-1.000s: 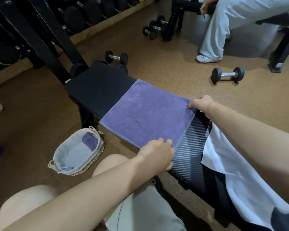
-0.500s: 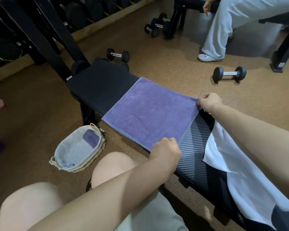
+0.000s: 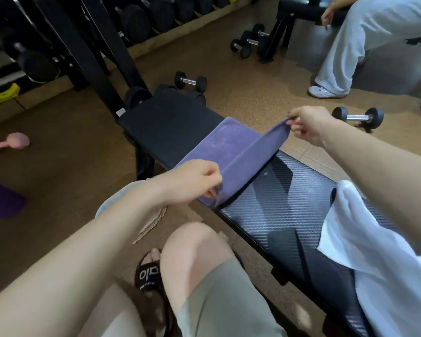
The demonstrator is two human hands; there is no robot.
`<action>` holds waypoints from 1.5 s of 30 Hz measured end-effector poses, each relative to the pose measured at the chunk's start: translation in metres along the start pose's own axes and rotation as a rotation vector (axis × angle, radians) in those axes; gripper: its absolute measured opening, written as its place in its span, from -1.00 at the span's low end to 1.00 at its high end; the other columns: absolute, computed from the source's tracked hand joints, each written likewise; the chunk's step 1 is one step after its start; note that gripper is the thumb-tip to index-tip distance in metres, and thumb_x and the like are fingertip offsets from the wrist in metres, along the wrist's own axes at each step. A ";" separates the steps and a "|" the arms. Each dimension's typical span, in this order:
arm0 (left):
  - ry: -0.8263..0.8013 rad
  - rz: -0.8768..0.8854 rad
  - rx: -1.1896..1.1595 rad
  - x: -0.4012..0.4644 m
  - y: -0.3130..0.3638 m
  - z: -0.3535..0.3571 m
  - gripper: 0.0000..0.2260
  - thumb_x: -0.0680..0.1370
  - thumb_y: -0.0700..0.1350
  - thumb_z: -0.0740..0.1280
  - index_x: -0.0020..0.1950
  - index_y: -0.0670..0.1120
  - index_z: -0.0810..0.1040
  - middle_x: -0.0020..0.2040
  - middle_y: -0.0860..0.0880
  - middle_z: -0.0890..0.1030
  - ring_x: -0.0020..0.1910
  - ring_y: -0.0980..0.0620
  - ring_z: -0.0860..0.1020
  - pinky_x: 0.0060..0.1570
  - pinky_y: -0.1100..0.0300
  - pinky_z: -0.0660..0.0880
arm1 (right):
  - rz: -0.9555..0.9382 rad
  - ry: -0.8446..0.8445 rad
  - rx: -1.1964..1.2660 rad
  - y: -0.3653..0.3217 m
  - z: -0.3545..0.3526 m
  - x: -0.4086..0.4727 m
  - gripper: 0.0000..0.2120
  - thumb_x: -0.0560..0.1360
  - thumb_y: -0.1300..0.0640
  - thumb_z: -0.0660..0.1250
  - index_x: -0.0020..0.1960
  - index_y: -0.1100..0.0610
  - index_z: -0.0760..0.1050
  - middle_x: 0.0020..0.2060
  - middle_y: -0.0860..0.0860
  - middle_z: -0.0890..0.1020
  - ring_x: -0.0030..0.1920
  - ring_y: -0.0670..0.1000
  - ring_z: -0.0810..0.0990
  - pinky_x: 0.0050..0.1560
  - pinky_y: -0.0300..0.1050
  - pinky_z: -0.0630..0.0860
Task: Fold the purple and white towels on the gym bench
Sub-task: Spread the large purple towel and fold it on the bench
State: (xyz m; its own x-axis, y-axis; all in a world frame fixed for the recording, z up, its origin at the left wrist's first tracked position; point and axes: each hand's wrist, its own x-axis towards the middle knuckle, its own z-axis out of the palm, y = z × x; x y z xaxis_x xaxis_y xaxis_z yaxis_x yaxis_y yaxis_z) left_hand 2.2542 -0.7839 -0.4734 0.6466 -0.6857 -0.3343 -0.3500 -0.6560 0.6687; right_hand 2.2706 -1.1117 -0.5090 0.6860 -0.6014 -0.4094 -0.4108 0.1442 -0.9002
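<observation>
Both corners had lifted off the desk (image 3: 170,122): left hand (image 3: 192,181) and right hand (image 3: 309,124) each pinched the purple towel (image 3: 231,147); laying that edge level onto the far edge would fold cleanly.

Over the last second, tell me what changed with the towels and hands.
Both hands, left hand and right hand, have lifted the near edge of the purple towel off the gym bench, each pinching a corner, carrying it toward the far end to start a fold. A second ago it lay flat. The white towel stayed draped on the bench.
</observation>
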 end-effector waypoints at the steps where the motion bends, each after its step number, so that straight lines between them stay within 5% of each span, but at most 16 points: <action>1: 0.000 -0.034 -0.168 0.001 -0.009 -0.007 -0.73 0.63 -0.24 0.21 -0.28 -0.11 0.42 -0.35 0.08 0.56 -0.24 0.12 0.63 -0.08 0.21 0.61 | 0.009 -0.042 0.029 -0.009 0.009 0.002 -0.89 0.54 0.23 0.26 -0.17 0.15 0.42 -0.37 0.05 0.55 -0.58 -0.12 0.29 -0.57 -0.30 0.24; 6: 0.043 -0.178 -0.658 0.006 -0.044 -0.024 -0.80 0.69 -0.23 0.16 -0.10 -0.18 0.48 -0.09 -0.15 0.65 -0.08 -0.06 0.71 0.01 0.13 0.67 | -0.067 -0.227 -0.104 -0.033 0.056 0.017 -0.85 0.42 0.28 0.33 0.00 0.20 0.53 -0.08 0.10 0.74 -0.32 -0.03 0.57 -0.31 -0.21 0.43; 11: 0.083 -0.300 -0.825 0.021 -0.079 -0.027 -0.78 0.66 -0.31 0.08 -0.14 -0.19 0.42 -0.03 -0.27 0.68 -0.11 -0.10 0.73 -0.14 0.15 0.68 | -0.267 -0.128 -0.482 -0.027 0.104 0.047 -0.88 0.44 0.30 0.40 -0.22 0.12 0.59 -0.35 0.05 0.60 -0.41 -0.03 0.47 -0.44 -0.25 0.39; 17: 0.048 -0.379 -0.660 0.043 -0.122 -0.035 -0.79 0.69 -0.26 0.06 -0.01 -0.23 0.47 0.05 -0.28 0.68 -0.05 -0.12 0.74 -0.08 0.13 0.69 | -0.358 -0.085 -0.729 -0.003 0.135 0.085 -0.83 0.53 0.13 0.38 -0.24 0.03 0.53 -0.21 0.04 0.61 -0.16 0.04 0.54 -0.05 -0.08 0.49; 24: 0.035 -0.408 -0.373 0.054 -0.148 -0.029 -0.77 0.70 -0.18 0.08 -0.01 -0.19 0.48 0.06 -0.25 0.65 -0.17 0.03 0.74 -0.24 0.24 0.63 | -0.458 -0.017 -0.850 0.023 0.143 0.100 -0.92 0.59 0.09 0.29 -0.05 0.08 0.48 -0.11 0.01 0.58 -0.06 0.08 0.51 -0.04 -0.16 0.34; 29: 0.074 -0.361 -0.237 0.055 -0.149 -0.032 -0.76 0.70 -0.12 0.07 -0.02 -0.12 0.49 0.03 -0.14 0.65 -0.13 0.03 0.73 -0.04 0.06 0.69 | -0.500 0.014 -0.837 0.029 0.143 0.097 -0.89 0.63 0.08 0.20 0.06 0.11 0.43 -0.04 0.07 0.57 -0.06 0.14 0.52 -0.03 -0.09 0.38; 36: 0.105 -0.353 -0.211 0.057 -0.146 -0.036 -0.74 0.72 -0.09 0.06 0.07 -0.19 0.49 0.07 -0.07 0.62 -0.11 0.09 0.71 -0.32 0.32 0.57 | -0.541 0.012 -0.893 0.031 0.144 0.094 -0.89 0.64 0.08 0.13 0.07 0.11 0.36 -0.05 0.17 0.57 -0.07 0.24 0.54 -0.02 0.07 0.50; 45: 0.088 -0.372 -0.249 0.063 -0.154 -0.035 -0.77 0.71 -0.14 0.13 0.10 -0.28 0.47 0.07 -0.08 0.64 -0.08 0.09 0.72 -0.17 0.19 0.68 | -0.590 0.027 -0.918 0.035 0.148 0.094 -0.88 0.64 0.06 0.12 0.07 0.10 0.36 -0.09 0.18 0.58 -0.10 0.26 0.54 -0.03 0.09 0.53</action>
State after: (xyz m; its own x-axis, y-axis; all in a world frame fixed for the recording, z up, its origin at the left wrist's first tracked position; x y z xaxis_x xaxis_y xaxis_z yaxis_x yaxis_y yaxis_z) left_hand 2.3725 -0.7152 -0.5743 0.7563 -0.3815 -0.5315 0.0839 -0.7492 0.6571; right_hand 2.4092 -1.0469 -0.6009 0.9135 -0.4019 0.0635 -0.3208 -0.8073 -0.4953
